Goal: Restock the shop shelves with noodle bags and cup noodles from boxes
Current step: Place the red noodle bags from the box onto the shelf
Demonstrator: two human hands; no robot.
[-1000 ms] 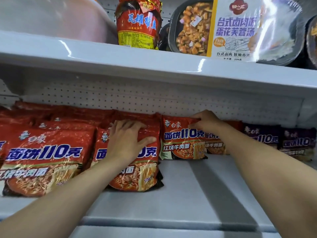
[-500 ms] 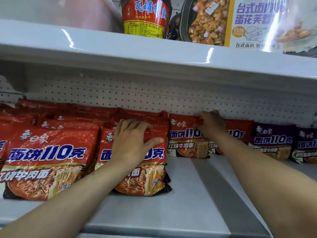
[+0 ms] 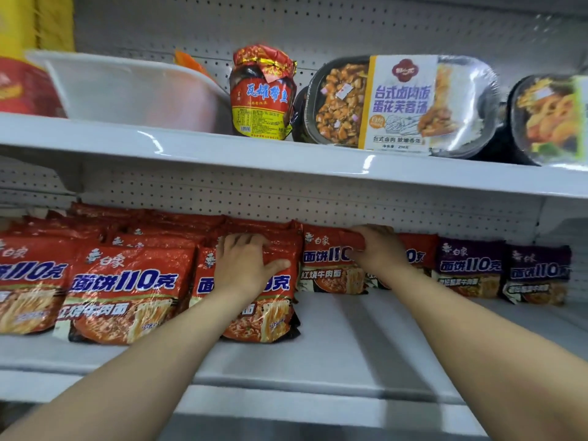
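On the shelf (image 3: 350,342), the left hand (image 3: 245,265) lies flat on the front bag (image 3: 267,316), fingers spread, gripping nothing; behind, the right hand (image 3: 378,249) curls over the top edge of the rear bag (image 3: 327,268), pinching it; neither hand has shifted in the last second, only the view has lifted; so the job is probably still at squaring up.

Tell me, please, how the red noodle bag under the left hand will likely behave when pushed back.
The red noodle bag probably slides easily: glossy film on the smooth shelf. It is likely light: the right hand grips a neighbouring bag by its top edge. Under the left hand the thin wrap wrinkles; the noodles inside may crack if pressed.
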